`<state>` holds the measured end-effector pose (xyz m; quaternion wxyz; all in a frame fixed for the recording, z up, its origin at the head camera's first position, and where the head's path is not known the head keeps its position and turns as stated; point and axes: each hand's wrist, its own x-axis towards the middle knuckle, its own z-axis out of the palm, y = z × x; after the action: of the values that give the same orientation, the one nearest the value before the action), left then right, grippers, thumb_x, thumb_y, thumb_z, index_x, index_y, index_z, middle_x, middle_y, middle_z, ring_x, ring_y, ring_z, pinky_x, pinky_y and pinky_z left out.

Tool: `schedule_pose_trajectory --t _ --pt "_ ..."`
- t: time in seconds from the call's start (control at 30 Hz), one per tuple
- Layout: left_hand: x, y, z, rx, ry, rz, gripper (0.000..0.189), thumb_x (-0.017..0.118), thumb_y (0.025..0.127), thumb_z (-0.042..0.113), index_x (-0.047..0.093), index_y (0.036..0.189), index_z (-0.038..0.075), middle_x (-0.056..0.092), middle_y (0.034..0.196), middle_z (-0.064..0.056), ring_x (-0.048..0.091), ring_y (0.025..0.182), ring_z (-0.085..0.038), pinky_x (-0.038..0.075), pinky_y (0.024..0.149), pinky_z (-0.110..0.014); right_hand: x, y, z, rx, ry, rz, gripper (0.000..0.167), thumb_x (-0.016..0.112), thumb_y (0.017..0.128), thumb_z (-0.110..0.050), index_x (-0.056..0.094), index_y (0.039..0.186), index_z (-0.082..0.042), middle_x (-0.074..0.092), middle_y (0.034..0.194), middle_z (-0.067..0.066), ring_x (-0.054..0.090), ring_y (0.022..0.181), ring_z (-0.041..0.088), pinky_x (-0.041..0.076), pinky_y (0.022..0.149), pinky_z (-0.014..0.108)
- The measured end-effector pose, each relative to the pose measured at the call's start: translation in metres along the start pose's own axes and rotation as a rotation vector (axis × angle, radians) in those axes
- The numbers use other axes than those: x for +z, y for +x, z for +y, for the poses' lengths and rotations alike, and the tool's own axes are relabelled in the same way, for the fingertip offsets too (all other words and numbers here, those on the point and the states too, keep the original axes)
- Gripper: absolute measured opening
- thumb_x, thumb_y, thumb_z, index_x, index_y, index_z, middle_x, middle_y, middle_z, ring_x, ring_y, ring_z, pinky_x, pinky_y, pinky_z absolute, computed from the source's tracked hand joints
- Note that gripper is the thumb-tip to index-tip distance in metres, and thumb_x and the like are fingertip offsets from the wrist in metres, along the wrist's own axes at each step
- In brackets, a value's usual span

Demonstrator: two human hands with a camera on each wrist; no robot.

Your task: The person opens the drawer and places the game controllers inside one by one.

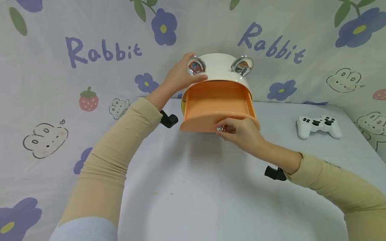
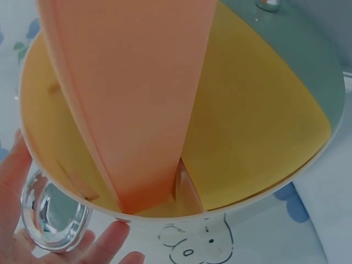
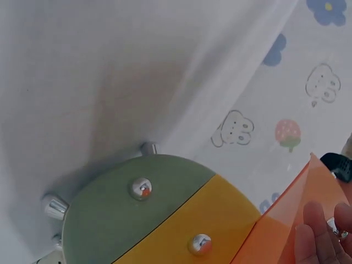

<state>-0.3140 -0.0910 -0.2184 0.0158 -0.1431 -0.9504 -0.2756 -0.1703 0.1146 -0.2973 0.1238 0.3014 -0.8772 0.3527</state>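
Observation:
A small rounded drawer box (image 1: 218, 67) with a white shell and two silver ear-shaped rings stands at the back of the table. Its top orange drawer (image 1: 200, 123) is pulled out, and no contents show inside. My left hand (image 1: 182, 73) holds the shell around the left ear ring (image 1: 196, 65), thumb on the front edge. With thumb and fingers, my right hand (image 1: 241, 132) pinches the silver knob (image 1: 221, 129) of the orange drawer. Beneath it, a yellow drawer (image 3: 187, 220) and a green drawer (image 3: 110, 214) are closed, each with a silver knob.
A white game controller (image 1: 318, 126) lies on the table to the right. Short silver legs (image 3: 55, 206) support the box. Behind it hangs a printed cloth (image 1: 105, 77) with flowers and rabbits. The white tabletop (image 1: 211, 194) stretches in front.

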Motion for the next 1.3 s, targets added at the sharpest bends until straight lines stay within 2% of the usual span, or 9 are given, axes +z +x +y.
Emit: schedule_pose_trajectory --t 0.43,0.77,1.03,1.2,1.3 --pt "-0.002 -0.002 0.001 0.006 -0.004 -0.004 0.096 0.064 0.076 0.057 0.009 0.147 0.023 0.031 0.147 -0.001 0.036 0.130 -0.022 0.031 0.105 -0.039 0.006 -0.009 -0.004 -0.083 -0.030 0.016 0.020 0.076 0.071 -0.006 0.069 0.089 -0.004 0.067 0.072 0.001 0.061 0.061 0.009 0.052 0.059 0.019" --pt "-0.002 -0.001 0.001 -0.005 -0.003 -0.007 0.097 0.064 0.075 0.057 0.010 0.147 0.024 0.031 0.147 0.000 0.036 0.130 -0.021 0.031 0.106 -0.038 0.000 -0.012 -0.003 -0.038 0.060 -0.067 0.025 0.072 0.075 -0.002 0.067 0.100 -0.003 0.067 0.072 0.002 0.061 0.060 0.008 0.054 0.064 0.022" --pt "-0.001 0.000 0.000 -0.008 0.001 -0.015 0.096 0.064 0.075 0.057 0.009 0.147 0.024 0.029 0.148 -0.001 0.035 0.131 -0.022 0.030 0.105 -0.039 -0.015 -0.017 -0.003 -0.034 0.163 -0.087 0.029 0.068 0.079 -0.001 0.066 0.107 -0.008 0.068 0.088 0.003 0.061 0.064 0.007 0.052 0.062 0.021" --pt "-0.001 0.000 0.000 -0.006 0.001 -0.015 0.095 0.063 0.076 0.056 0.009 0.147 0.023 0.029 0.148 -0.001 0.035 0.131 -0.022 0.030 0.105 -0.040 -0.030 -0.021 0.000 -0.014 0.169 -0.100 0.030 0.066 0.081 0.000 0.066 0.109 -0.010 0.070 0.083 0.002 0.062 0.062 0.007 0.053 0.062 0.022" --pt "-0.001 -0.001 0.000 -0.004 0.003 -0.011 0.095 0.063 0.076 0.056 0.009 0.147 0.023 0.030 0.148 -0.001 0.035 0.131 -0.022 0.031 0.105 -0.040 -0.041 -0.024 0.001 0.005 0.146 -0.076 0.030 0.067 0.079 0.001 0.066 0.108 -0.006 0.070 0.079 0.004 0.063 0.062 0.004 0.052 0.063 0.019"
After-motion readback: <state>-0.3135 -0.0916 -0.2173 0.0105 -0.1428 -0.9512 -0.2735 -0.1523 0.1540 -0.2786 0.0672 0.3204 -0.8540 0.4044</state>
